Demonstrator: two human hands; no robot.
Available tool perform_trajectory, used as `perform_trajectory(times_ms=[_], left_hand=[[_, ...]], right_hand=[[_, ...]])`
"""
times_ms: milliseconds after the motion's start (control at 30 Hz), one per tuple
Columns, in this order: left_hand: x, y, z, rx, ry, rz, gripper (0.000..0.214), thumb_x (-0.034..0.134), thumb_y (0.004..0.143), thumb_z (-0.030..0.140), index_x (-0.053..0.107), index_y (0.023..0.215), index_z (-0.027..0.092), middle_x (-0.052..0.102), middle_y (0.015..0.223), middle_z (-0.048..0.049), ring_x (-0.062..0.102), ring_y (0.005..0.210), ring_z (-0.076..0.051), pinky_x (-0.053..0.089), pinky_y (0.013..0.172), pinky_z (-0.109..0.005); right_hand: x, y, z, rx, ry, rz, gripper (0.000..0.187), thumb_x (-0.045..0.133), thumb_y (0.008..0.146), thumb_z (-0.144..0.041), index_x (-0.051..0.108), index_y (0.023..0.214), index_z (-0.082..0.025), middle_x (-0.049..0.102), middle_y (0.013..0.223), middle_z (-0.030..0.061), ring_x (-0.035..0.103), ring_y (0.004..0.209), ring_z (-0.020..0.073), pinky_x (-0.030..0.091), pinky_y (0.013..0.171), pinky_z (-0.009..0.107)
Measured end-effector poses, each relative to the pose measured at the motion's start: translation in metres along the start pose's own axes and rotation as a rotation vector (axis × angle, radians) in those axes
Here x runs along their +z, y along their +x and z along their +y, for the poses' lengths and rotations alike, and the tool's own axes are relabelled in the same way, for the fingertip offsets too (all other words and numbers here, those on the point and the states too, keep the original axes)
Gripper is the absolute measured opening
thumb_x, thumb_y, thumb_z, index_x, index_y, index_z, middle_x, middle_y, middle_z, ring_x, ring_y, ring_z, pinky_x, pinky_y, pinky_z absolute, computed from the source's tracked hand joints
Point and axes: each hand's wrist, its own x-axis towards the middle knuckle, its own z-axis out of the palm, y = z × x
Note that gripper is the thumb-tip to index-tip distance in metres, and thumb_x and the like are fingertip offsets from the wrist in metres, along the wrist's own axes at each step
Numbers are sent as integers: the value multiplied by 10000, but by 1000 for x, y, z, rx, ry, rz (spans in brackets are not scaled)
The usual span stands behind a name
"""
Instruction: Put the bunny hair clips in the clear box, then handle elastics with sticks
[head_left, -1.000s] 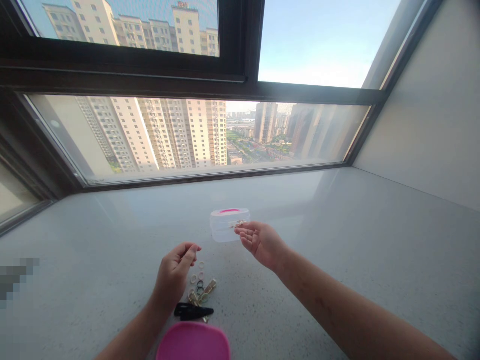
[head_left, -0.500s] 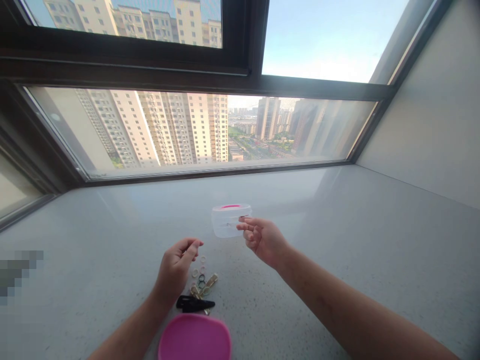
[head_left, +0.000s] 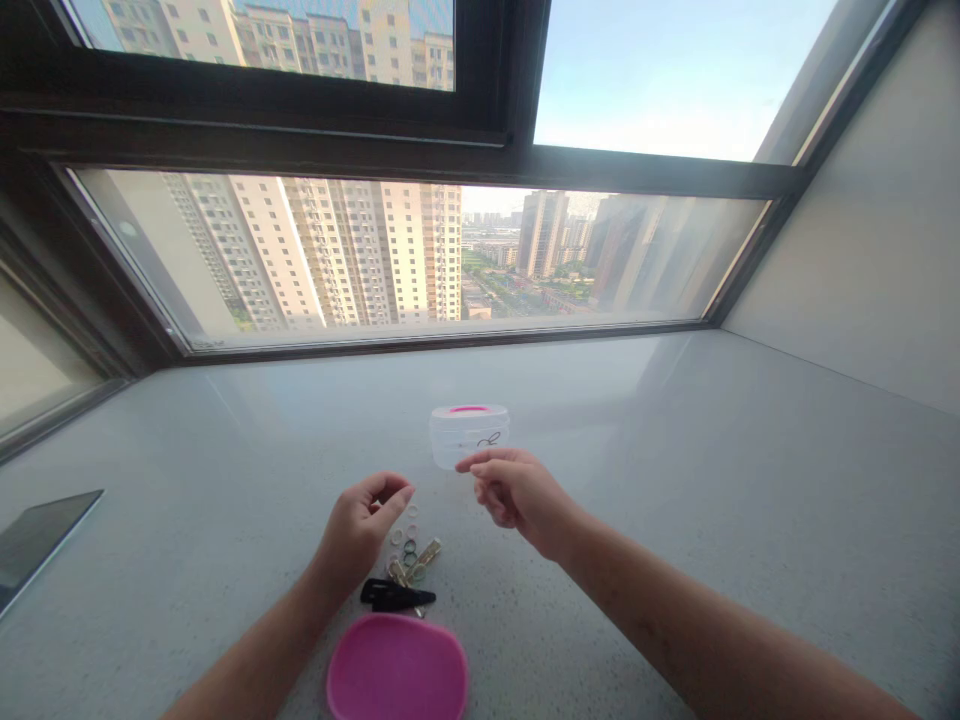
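- Your left hand [head_left: 360,525] is pinched, thumb to forefinger. I cannot tell whether a ring is caught between them; if one is, it is small enough that it could slip out and roll off across the tabletop [head_left: 675,480].
- Your right hand [head_left: 514,490] is released and loosely curled, with nothing visible in it. The box [head_left: 469,440] stands just beyond its knuckles. It looks light, so a careless brush could tip it.
- The rings [head_left: 405,528] lie just right of your left fingertips: tiny pale and dark loops, loosely scattered.
- The gold clips [head_left: 416,560] and the black clip [head_left: 394,596] lie nearer you, below that hand.
- The box is clear, with a dark loop inside. The pink lid [head_left: 397,670] lies apart, nearest you.
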Motion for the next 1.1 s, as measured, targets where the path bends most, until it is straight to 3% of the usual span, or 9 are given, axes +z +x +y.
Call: perform_trajectory(times_ms=[100,200,267,333,400,567,733,967,1100], left_hand=[[-7,-1,1,5,57,-160,208,512,774,324,606,723,145,538,595,17,479,560,-124,369,497,-203],[-17,-1,0,6,101,-364,176,549,750,308,614,752,144,509,578,31,462,561,-118,362,508,-201],[-24,-2,0,-1,119,-504,160,581,727,295,619,769,145,499,588,36,450,556,-110,357,509,-197],[-29,-2,0,17,148,-609,143,617,696,273,630,765,149,516,658,25,455,577,-108,359,520,-196],[-32,-3,2,59,193,-673,126,645,669,239,643,768,161,531,752,11,475,624,-115,370,550,-200],[-30,-4,1,76,244,-691,79,632,676,201,637,749,174,527,788,11,488,652,-121,381,571,-204],[-28,-3,-1,66,206,-630,46,597,703,200,603,710,155,523,761,9,475,629,-116,383,562,-206],[-25,-4,-5,79,165,-529,65,577,727,220,586,713,158,523,688,25,470,616,-117,373,556,-209],[-25,-1,-11,82,161,-468,133,581,738,276,612,786,156,527,654,27,467,605,-120,367,549,-212]], right_hand=[[16,-13,13,19,-413,-104,240,503,719,-255,611,892,-126,504,516,-21,325,375,50,223,379,185],[24,-22,26,-285,-935,-53,279,520,721,-243,606,981,-186,565,625,4,449,527,95,294,493,211],[23,-24,33,-425,-1214,-103,349,522,724,-235,565,1070,-239,584,726,16,480,592,117,277,519,226],[19,-23,40,-466,-1369,-186,286,500,749,-247,589,1019,-273,576,750,11,481,587,116,251,509,230],[16,-20,45,-483,-1449,-180,217,459,783,-249,622,923,-278,560,752,8,475,578,111,231,499,235],[13,-17,50,-509,-1479,-58,143,464,782,-209,606,798,-203,521,841,24,453,582,94,247,506,228],[12,-16,47,-562,-1344,46,80,503,746,-144,544,811,-168,487,911,53,476,746,131,333,609,221],[9,-16,46,-552,-1143,4,78,508,753,-145,466,805,-185,521,755,-2,464,650,104,343,603,206],[8,-16,47,-465,-1025,-32,42,498,776,-195,464,800,-192,512,651,-31,438,568,89,317,538,190]])
